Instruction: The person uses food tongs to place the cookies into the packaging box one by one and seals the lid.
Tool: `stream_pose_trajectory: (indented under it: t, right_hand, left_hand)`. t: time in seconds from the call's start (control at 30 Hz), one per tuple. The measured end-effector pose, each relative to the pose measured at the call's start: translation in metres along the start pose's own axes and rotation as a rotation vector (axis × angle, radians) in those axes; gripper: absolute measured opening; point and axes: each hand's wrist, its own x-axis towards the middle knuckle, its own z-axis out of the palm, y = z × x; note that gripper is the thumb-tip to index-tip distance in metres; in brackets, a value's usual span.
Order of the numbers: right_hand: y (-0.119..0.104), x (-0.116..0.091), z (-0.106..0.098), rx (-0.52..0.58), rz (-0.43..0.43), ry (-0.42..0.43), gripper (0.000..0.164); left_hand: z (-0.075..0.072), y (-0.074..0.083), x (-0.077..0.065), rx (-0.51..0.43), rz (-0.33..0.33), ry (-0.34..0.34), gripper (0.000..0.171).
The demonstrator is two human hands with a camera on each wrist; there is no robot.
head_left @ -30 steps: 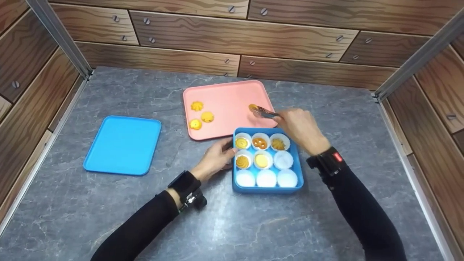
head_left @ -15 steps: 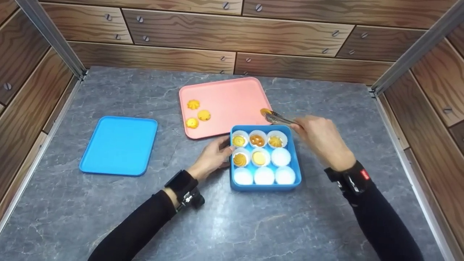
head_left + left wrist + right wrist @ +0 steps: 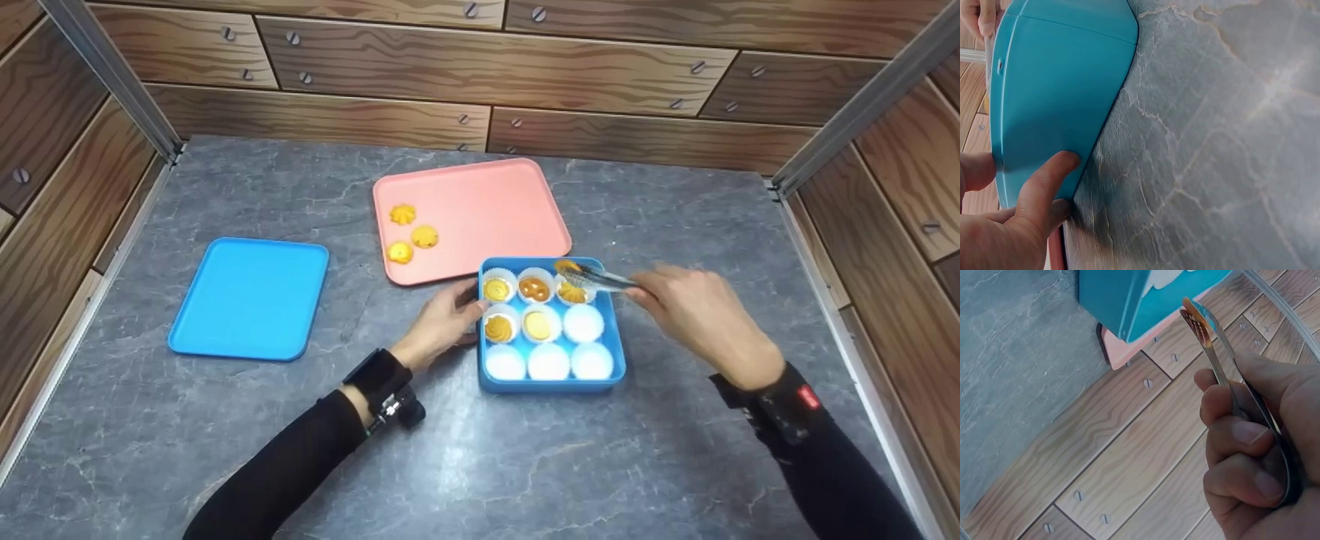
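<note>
In the head view my right hand [image 3: 697,319] grips metal tongs [image 3: 611,281]. The tongs' tips hold an orange-yellow cookie [image 3: 568,266] above the back-right cup of the blue box [image 3: 553,386]. The right wrist view shows the fingers curled round the tongs [image 3: 1221,374], with the cookie [image 3: 1199,320] pinched edge-on. My left hand [image 3: 442,322] rests against the box's left side; in the left wrist view its fingers press the outer wall and the thumb touches near the rim. White paper cups line the box. Cookies sit in the back row and two middle-row cups; the right middle cup [image 3: 583,324] and front cups hold none.
Behind the box lies a pink tray [image 3: 487,202] with three yellow cookies [image 3: 424,237] on its left side. A flat blue lid-like tray [image 3: 251,300] lies at the left. Wood-patterned walls [image 3: 480,67] border the grey marbled table.
My right hand has drawn back toward the right and nearer, carrying the cookie in the tongs from the pink tray to over the box. The left hand stays at the box.
</note>
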Motion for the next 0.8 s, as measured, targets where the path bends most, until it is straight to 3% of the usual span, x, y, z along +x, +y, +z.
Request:
stream_pose_trajectory:
  t: [0.3,0.6,0.8]
  right_hand:
    - [0.004,-0.015,-0.012,-0.005,0.025,-0.105,0.012]
    - [0.001,-0.024,-0.017,-0.047,-0.016,-0.114,0.013]
    - [-0.005,-0.028,-0.016,-0.136,-0.048,-0.107,0.015]
  left_hand:
    - [0.001,0.0,0.0,-0.021,-0.023,-0.025,0.062]
    - [0.001,0.0,-0.001,-0.017,-0.022,-0.014,0.061]
    - [0.001,0.0,-0.001,-0.008,-0.014,-0.013,0.062]
